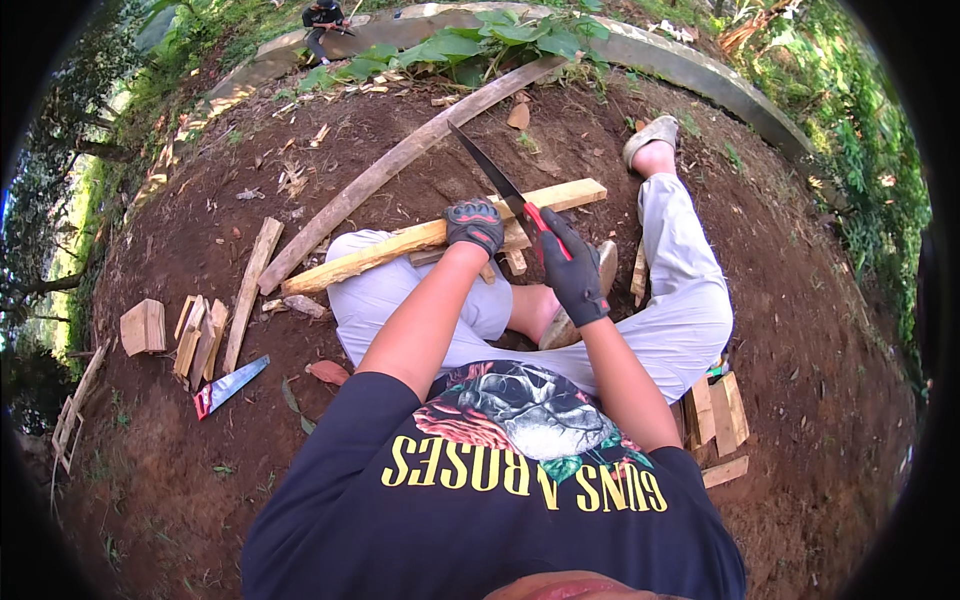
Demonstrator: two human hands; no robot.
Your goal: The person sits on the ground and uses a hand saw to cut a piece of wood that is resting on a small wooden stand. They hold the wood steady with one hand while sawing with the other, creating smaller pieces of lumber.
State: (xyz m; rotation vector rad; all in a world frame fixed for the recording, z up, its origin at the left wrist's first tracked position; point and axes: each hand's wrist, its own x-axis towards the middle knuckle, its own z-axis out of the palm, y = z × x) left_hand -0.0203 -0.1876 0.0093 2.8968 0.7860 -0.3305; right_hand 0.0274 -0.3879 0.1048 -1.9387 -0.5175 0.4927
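On the ground (820,430), toward its left edge, sits a block (143,328), with a cluster of sticks (200,338) just beside it. A spare saw (235,385) lies nearer the person, its red handle toward the lower left. Next comes a thin board (253,292), then a beam (400,172) slanting away toward the low wall (680,68) at the ground's far edge, where leaves (480,45) spill over. A person (322,28) is farther off, at far left.

The plank (370,256) lies aslant over the folded left leg (390,295), in front of the beam; short pieces (515,240) lie beneath it. The other leg (680,250) bends out to the right, with offcuts (728,412) beside it.

The left hand (474,226), gloved, reaches forward, its grip clamped over the plank's middle, knuckles up. The right hand (576,275), also gloved, has its grip closed around the red handle of the saw (488,166); the blade points up and left, crossing above the plank. Whether it touches the wood, I cannot tell.
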